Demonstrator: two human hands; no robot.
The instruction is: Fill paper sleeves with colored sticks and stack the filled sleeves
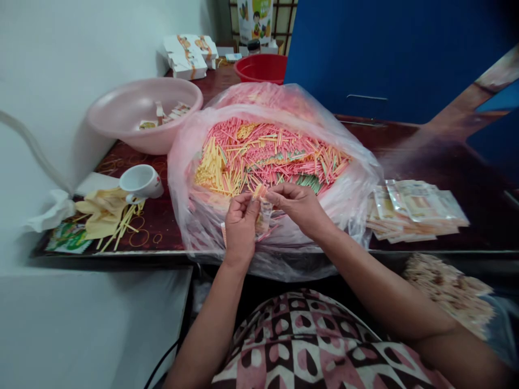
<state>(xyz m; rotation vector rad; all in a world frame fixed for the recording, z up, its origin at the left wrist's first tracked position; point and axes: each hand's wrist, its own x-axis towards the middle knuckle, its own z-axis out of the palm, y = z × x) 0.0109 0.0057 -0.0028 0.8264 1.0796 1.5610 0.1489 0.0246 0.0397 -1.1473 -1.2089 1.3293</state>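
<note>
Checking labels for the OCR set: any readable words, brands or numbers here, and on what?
Nothing can be read with confidence.
Printed poster: lettering too small to read.
White boxes: print too blurred.
Stacked flat packets: print too blurred.
Green printed card: too small.
Small packet: too small.

The small piece (260, 190) pinched between the left hand (241, 227) and right hand (298, 208) is yellow-orange. Just ahead of the hands, the thin sticks (263, 156) in the clear plastic bag (344, 200) run salmon pink and pale yellow, with a streak of green. Farther beyond sit a pale pink basin (133, 135) and a red bowl (261, 67). Right of the hands, the packets (417, 210) look cream and orange, though blur hides their print. Left of them, the maroon tabletop (140, 237) carries gold rings. Below, the garment (300, 346) shows a pink, black and white check.
</note>
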